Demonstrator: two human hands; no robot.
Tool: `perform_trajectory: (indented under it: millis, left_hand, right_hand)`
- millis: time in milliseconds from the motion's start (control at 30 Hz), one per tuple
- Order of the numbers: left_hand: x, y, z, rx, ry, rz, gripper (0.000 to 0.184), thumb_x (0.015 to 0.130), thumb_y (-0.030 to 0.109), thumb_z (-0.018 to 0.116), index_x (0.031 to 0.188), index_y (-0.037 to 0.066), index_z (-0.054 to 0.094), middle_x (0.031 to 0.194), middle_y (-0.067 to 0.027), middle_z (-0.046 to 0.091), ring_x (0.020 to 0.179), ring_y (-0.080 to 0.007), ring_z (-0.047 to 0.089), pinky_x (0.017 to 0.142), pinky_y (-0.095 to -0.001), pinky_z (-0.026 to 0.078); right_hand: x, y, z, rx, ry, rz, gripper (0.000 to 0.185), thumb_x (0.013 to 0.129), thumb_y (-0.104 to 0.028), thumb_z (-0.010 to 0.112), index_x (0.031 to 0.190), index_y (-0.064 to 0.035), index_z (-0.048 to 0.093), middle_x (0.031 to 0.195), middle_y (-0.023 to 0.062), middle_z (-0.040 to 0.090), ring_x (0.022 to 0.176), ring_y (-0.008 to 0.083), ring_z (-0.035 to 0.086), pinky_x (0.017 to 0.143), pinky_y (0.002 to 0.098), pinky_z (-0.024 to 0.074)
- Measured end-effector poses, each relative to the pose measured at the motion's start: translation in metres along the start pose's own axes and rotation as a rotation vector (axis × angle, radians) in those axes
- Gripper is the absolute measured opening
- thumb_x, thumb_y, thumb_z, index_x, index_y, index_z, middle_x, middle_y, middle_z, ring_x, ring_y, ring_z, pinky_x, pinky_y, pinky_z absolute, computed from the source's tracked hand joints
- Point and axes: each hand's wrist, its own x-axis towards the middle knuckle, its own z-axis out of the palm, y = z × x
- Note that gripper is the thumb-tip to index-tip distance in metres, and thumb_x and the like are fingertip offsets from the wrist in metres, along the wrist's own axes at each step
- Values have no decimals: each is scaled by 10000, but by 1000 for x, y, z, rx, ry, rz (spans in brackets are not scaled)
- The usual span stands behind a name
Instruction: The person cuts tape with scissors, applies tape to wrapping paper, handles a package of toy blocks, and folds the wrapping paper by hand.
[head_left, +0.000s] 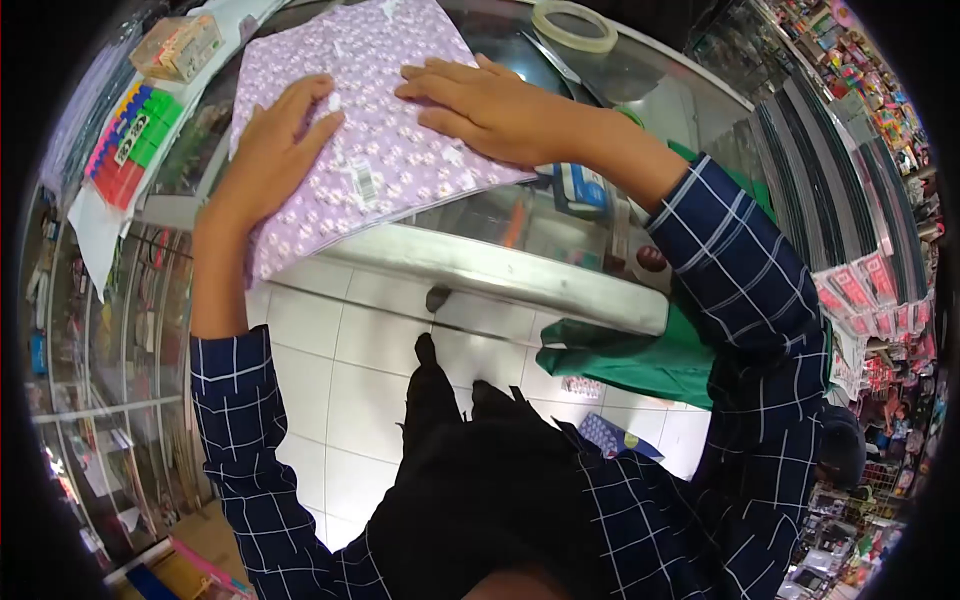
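1. Jutting past the front edge of the counter [500, 272], the near left corner of the purple wrap [400, 165] has no support under it; the rest lies on the glass top. A barcode label [363, 183] sits toward its near side.
2. The left hand [275, 150] rests palm down on the wrap's left side, thumb and fingers apart, grasping nothing that can be seen.
3. The right hand [500, 110] lies flat on the wrap's right side, fingers stretched toward the left hand and slightly spread. It too seems to hold nothing; the two hands are apart.
4. The step in hand looks like pressing or smoothing the wrap against the counter, judging by both flat palms.
5. A next move would probably call for one palm to stay down as an anchor while the other sweeps outward or frees itself, with care for the overhanging corner.
6. Beyond the right hand, toward the counter's far edge, lie scissors [566, 70] and, past them, a tape roll [572, 40]; reaching either would mean lifting that hand.
7. Left of the wrap are bright markers [150, 130], with a small box [178, 47] farther back.
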Motion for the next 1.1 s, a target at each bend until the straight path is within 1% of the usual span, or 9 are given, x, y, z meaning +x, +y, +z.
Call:
perform_trajectory:
  millis: [33, 167, 300, 400, 533, 733, 867, 1000, 1100]
  left_hand:
    - [-1, -1, 1, -8, 4, -8, 427, 948, 354, 523, 1277, 84, 505, 1359, -103, 513, 1277, -290, 464, 1102, -506, 237]
    - [0, -9, 3, 69, -33, 13, 471, 959, 362, 492, 1359, 114, 476, 1434, -101, 446, 1318, -288, 419, 1101, -387, 271]
    - [3, -17, 5, 155, -47, 35, 488, 963, 363, 461, 1404, 156, 448, 1467, -95, 405, 1345, -282, 381, 1100, -358, 281]
    - [5, -11, 4, 116, -45, 0, 483, 957, 366, 466, 1394, 161, 463, 1468, -94, 404, 1353, -283, 370, 1109, -350, 269]
    - [7, -12, 7, -12, 18, 29, 433, 936, 307, 553, 1320, 108, 536, 1401, -122, 487, 1308, -270, 444, 1086, -327, 321]
    - [-4, 6, 8, -199, 163, -20, 373, 884, 258, 636, 1150, -2, 615, 1197, -155, 624, 1100, -288, 599, 950, -326, 449]
    - [-10, 2, 2, 67, 378, -29, 197, 846, 199, 645, 914, 14, 634, 957, -135, 636, 900, -316, 612, 799, -374, 472]
    - [-13, 8, -1, -112, 299, -57, 158, 821, 172, 664, 896, 35, 635, 948, -117, 612, 871, -306, 599, 781, -381, 458]
    - [-22, 11, -17, -80, 133, -49, 213, 858, 159, 636, 1025, 26, 639, 1088, -146, 595, 1034, -316, 573, 910, -381, 423]
  right_hand:
    - [-3, -1, -2, 89, -27, 33, 424, 1015, -378, 357, 1326, -112, 466, 1354, 135, 483, 1264, 319, 451, 1099, 585, 219]
    - [5, -4, -14, 73, -277, 131, 434, 1019, -381, 344, 1362, -133, 442, 1477, 116, 382, 1361, 319, 352, 1099, 556, 239]
    - [14, 15, 29, -24, -168, 100, 458, 1001, -405, 286, 1342, -151, 457, 1408, 81, 451, 1375, 285, 339, 1073, 615, 238]
    - [8, 3, 1, 37, -354, 163, 527, 1015, -350, 248, 1425, -36, 355, 1519, 196, 280, 1422, 362, 222, 1145, 524, 176]
    - [4, -4, -4, -14, -231, 107, 450, 1023, -390, 313, 1365, -127, 439, 1468, 131, 387, 1357, 323, 353, 1096, 560, 239]
    - [20, -6, -35, 129, -444, 167, 429, 1011, -378, 344, 1333, -133, 486, 1384, 132, 473, 1305, 283, 422, 1032, 601, 287]
    - [52, 2, -46, 127, -578, 205, 395, 995, -401, 397, 1298, -192, 541, 1201, 126, 577, 1169, 253, 520, 936, 559, 338]
    - [70, 3, -21, 6, -490, 118, 485, 975, -538, 362, 1395, -321, 469, 1263, 117, 503, 1201, 283, 447, 919, 520, 320]
    - [74, 6, -7, 26, -476, 148, 488, 973, -597, 276, 1401, -423, 434, 1524, 115, 260, 1411, 358, 193, 1067, 614, 148]
